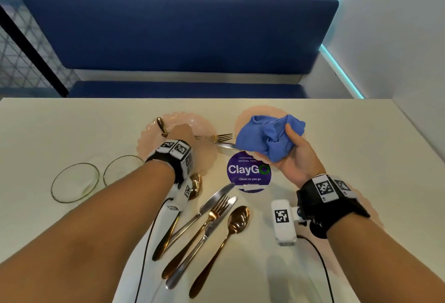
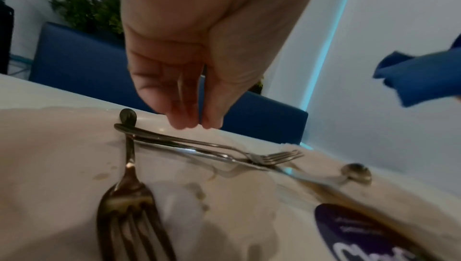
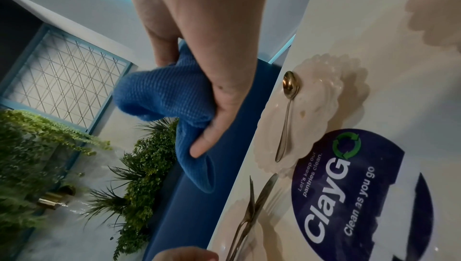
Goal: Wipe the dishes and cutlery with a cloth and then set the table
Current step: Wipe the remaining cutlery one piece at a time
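Right hand (image 1: 292,158) grips cloth (image 1: 267,135) | left hand (image 2: 199,80) hovers, seemingly released, over fork (image 2: 249,153)

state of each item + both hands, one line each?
blue cloth: bunched, gripped in right hand, off the table
left hand: fingers loosely curled above fork handle, holding nothing
left pink plate: fork, knife, spoon on it
two glass bowls: upright, empty
near cutlery: loose on table

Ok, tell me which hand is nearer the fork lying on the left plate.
Left. The left hand hovers right over the fork handle on the plate; the right hand holds the blue cloth off to the fork's right.
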A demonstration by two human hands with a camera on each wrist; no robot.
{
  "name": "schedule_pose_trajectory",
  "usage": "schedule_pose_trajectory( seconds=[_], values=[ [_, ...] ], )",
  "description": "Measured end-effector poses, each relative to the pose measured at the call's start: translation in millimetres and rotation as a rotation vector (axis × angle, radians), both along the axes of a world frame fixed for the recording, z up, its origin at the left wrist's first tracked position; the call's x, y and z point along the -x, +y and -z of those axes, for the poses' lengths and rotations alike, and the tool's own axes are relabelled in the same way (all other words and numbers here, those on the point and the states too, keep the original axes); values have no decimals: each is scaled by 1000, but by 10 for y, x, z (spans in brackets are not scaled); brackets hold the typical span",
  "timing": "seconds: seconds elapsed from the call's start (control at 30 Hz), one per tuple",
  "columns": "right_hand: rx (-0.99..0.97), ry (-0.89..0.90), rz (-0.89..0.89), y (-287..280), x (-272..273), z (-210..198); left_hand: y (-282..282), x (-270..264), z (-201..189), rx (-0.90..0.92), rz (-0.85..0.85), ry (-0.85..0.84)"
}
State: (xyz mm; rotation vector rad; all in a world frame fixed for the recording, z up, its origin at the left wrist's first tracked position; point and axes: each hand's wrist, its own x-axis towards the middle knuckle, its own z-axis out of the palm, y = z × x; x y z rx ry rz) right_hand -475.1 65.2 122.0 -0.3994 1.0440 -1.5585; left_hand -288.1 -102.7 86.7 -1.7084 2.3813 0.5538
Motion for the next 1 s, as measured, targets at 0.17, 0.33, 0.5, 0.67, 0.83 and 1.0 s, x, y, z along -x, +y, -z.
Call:
schedule_pose_trajectory(
  seconds=[0.17,0.33,0.5,0.67,0.83,1.0],
  values=[
    [-37,-48,-9,-4,130,131,-127,189,173,91,111,-242],
    [-74,-40,-27,-9,233,197,-207,226,171,52,92,-238],
    [-130,-53,-36,-111,259,214,-286,142,208,-101,-39,19],
    [-195,-80,-58,-215,235,261,-311,70,153,-249,-124,316],
    [-225,-83,-75,-400,50,304,149,239,-182,-469,-167,744],
    [-228,164,58,-578,-212,350,679,382,-287,-476,-102,841]
  ],
)
